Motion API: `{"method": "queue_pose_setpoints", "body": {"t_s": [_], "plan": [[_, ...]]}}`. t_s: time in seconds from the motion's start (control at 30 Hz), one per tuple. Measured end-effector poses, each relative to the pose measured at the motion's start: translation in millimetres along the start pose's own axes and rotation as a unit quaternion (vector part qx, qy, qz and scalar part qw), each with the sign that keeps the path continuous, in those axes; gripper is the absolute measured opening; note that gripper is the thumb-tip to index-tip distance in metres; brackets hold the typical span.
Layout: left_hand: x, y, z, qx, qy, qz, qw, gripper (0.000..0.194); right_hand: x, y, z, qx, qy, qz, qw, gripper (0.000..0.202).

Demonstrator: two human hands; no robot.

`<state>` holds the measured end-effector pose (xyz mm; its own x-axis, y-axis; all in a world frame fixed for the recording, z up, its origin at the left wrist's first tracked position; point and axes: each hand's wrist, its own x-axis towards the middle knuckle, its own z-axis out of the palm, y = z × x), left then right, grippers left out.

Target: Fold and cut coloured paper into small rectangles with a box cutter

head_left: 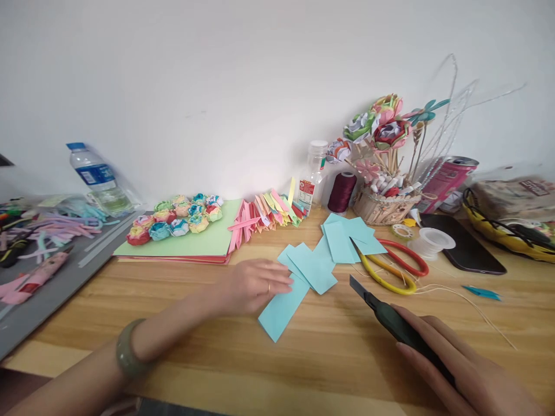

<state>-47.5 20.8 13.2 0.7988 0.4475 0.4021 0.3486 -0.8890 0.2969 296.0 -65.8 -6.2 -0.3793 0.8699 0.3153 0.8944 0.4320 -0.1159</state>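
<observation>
Several light-blue paper pieces [313,267] lie overlapping on the wooden table [225,352]. My left hand [255,286], with a ring and a bracelet, rests its fingertips at the left edge of these papers, fingers extended and slightly blurred. In my right hand [459,364] is a dark green utility knife [401,326], its blade out and pointing up and left, to the right of the papers. Scissors [394,277] with red and yellow handles lie behind the knife, their blades partly hidden under the blue papers.
Paper flowers [176,218] sit on green sheets [208,242]. Folded strips [269,215], a bottle [315,173], maroon thread [342,192] and a flower basket [385,208] line the wall. A phone [466,244] lies right; a grey mat [65,289] and water bottle [99,179] are left.
</observation>
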Motion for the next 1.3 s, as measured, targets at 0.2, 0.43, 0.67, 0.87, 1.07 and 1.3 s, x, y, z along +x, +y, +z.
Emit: {"method": "queue_pose_setpoints", "body": {"t_s": [0.2,0.43,0.67,0.87,1.07,1.3], "plan": [[-18,20,9.1,0.076,-0.117,-0.013,0.99,0.04,15,-19,-6,0.053,-0.008,-0.03,0.998,0.038],[-25,22,18.6,0.138,-0.093,-0.007,0.986,0.038,66,-54,-18,0.421,-0.231,0.148,0.865,0.05],[-24,17,13.5,0.057,0.033,-0.025,0.998,0.027,95,-51,-6,0.565,-0.221,0.248,0.756,0.063],[14,-27,3.0,0.156,-0.001,-0.075,0.985,0.035,85,-42,-25,0.542,-0.15,0.31,0.767,0.058],[60,-57,12.1,0.228,-0.16,-0.027,0.96,0.046,71,-30,-24,0.484,-0.132,0.409,0.763,0.067],[46,-53,11.8,0.324,-0.117,0.006,0.939,0.025,59,-26,-22,0.506,-0.133,0.433,0.734,0.065]]}}
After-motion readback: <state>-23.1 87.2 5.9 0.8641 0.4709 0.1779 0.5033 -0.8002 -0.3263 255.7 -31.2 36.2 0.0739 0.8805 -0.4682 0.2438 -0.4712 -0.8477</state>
